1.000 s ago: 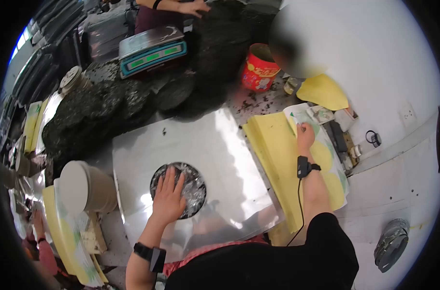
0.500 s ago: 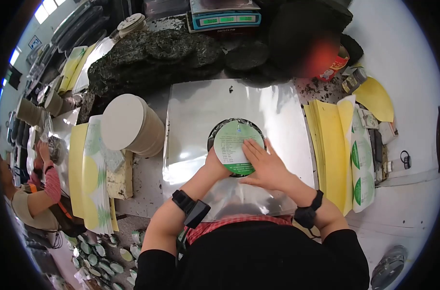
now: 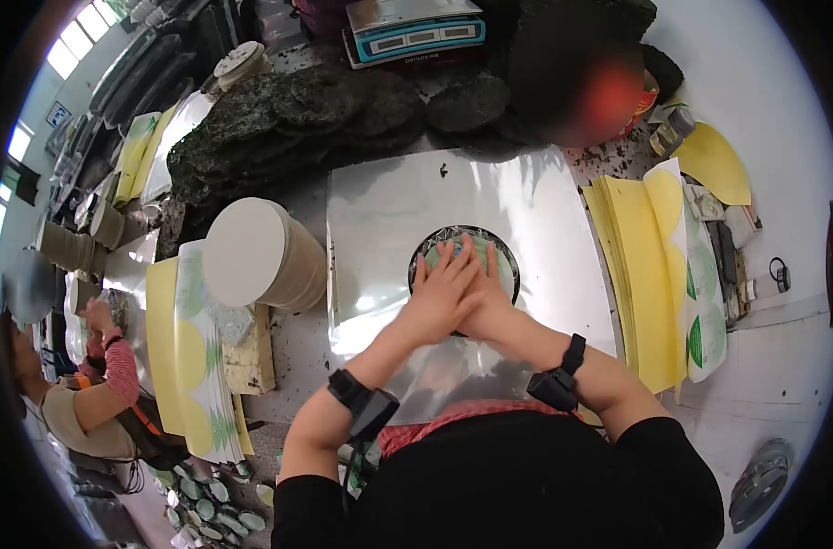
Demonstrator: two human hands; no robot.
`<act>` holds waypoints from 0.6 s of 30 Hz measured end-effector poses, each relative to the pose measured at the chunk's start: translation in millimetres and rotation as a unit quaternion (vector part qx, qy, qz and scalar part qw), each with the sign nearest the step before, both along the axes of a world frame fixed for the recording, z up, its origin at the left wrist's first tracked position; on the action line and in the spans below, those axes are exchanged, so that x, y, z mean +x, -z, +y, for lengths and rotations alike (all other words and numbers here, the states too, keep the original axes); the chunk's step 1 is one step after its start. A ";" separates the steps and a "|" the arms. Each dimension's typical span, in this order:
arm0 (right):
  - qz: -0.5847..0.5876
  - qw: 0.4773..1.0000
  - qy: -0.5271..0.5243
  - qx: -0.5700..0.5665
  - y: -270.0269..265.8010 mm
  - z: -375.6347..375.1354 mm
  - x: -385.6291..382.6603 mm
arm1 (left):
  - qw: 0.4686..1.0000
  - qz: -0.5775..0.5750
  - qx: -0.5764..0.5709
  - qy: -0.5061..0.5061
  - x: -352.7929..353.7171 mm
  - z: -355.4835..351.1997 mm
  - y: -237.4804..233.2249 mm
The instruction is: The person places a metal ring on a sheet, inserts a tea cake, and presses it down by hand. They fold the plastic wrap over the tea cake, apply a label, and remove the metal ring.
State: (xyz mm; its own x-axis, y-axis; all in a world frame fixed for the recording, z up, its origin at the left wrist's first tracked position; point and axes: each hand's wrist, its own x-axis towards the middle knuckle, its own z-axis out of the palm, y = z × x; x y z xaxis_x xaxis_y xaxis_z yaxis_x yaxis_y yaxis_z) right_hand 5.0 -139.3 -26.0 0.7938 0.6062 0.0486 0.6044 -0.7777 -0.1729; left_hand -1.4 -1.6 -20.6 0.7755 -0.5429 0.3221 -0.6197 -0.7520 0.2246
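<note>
Both palms press down on a round dark package with a clear film edge [image 3: 512, 265], which lies on shiny plastic sheets [image 3: 380, 229]. My left hand [image 3: 439, 297] lies flat with fingers spread, partly over my right hand [image 3: 485, 297], whose fingers are also stretched out. Under the fingers, a green and white round label [image 3: 476, 245] shows only in part. Neither hand grips anything. Left of the sheets stands a stack of round whitish discs [image 3: 247, 252].
Dark round sheets [image 3: 297, 123] are piled behind, near a blue scale [image 3: 416, 37]. Yellow label sheets [image 3: 640, 274] stand at right, more yellow sheets [image 3: 165, 339] at left. A co-worker [image 3: 91, 398] is at far left. A jar [image 3: 674, 130] stands back right.
My left hand has moved from the package's left edge onto its top, beside and over my right hand. Both now cover most of the label. The view has shifted slightly.
</note>
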 end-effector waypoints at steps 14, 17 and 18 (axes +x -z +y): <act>-0.044 0.894 -0.160 0.417 -102.8 -26.2 -20.9 | 0.975 0.151 -0.030 -0.159 21.3 34.3 -154.5; 0.210 0.851 0.108 0.470 -82.0 -89.4 43.3 | 0.944 0.192 -0.134 -0.233 12.4 131.3 -170.6; 0.335 0.791 0.077 0.507 -53.4 -84.3 41.3 | 0.942 0.185 -0.122 -0.251 12.8 141.6 -170.1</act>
